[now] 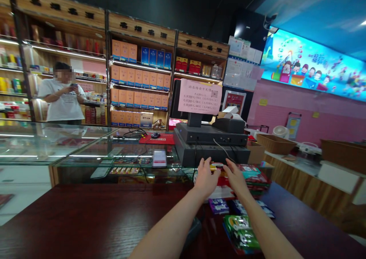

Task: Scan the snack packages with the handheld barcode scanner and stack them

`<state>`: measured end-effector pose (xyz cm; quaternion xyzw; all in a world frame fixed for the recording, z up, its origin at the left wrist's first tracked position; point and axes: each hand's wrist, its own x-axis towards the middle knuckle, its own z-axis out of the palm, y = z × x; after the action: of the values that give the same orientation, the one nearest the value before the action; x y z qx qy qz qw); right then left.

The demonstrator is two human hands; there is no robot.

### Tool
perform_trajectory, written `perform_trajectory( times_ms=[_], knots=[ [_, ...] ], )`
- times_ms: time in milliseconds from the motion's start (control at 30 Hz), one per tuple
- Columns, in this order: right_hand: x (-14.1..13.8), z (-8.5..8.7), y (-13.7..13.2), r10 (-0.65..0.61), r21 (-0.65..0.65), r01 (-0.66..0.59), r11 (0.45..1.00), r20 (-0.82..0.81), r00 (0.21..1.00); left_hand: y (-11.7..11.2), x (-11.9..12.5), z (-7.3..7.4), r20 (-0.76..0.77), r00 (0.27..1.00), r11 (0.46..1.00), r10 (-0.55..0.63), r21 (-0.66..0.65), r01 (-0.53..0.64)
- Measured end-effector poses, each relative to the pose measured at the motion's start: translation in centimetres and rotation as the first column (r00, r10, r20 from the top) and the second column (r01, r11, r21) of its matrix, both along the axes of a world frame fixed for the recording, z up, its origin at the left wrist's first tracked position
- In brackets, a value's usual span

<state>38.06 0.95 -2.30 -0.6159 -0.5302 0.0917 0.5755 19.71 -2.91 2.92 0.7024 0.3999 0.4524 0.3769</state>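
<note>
"名烟名酒" on shelf header (143,29); "200", "300", "500" on pink sign (199,96)

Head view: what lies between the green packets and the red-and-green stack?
In the head view, dark-blue packets lie between the green packets and the red-and-green stack; the right forearm hides part of that stretch.

wooden shelving (141,31) lines the back, lit by white strips (68,51) | pink wall (280,108) sits below bright cartoon panel (307,66) | ceiling (183,7) runs black to blue | glass counter (91,147) stands beyond dark reddish table (100,213)
</note>
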Motion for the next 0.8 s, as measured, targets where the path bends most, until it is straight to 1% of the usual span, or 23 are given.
perform_trajectory(
  times_ms=[133,267,400,667,800],
  knots=[
    [0.3,-0.4,0.4,0.020,-0.004,-0.020,1.000,0.003,1.000,0.7,0.3,-0.5,0.014,1.000,1.000,0.015,0.003,-0.015],
    [0.7,-0.8,0.5,-0.029,0.003,0.029,1.000,0.039,0.999,0.9,0.5,-0.7,0.026,1.000,1.000,0.013,0.019,-0.013],
    [0.9,-1.1,0.4,-0.059,-0.025,0.061,0.998,0.053,0.997,0.8,0.6,-0.9,0.019,1.000,1.000,0.022,0.016,-0.023],
    [0.3,-0.4,-0.4,-0.106,-0.093,0.119,0.989,0.138,0.985,0.8,0.9,-1.4,-0.003,1.000,1.000,0.019,-0.024,-0.019],
    [-0.4,-0.1,-0.8,-0.091,-0.060,0.103,0.993,0.181,0.979,0.8,0.9,-1.7,0.024,1.000,0.999,0.004,-0.046,-0.003]
  ],
)
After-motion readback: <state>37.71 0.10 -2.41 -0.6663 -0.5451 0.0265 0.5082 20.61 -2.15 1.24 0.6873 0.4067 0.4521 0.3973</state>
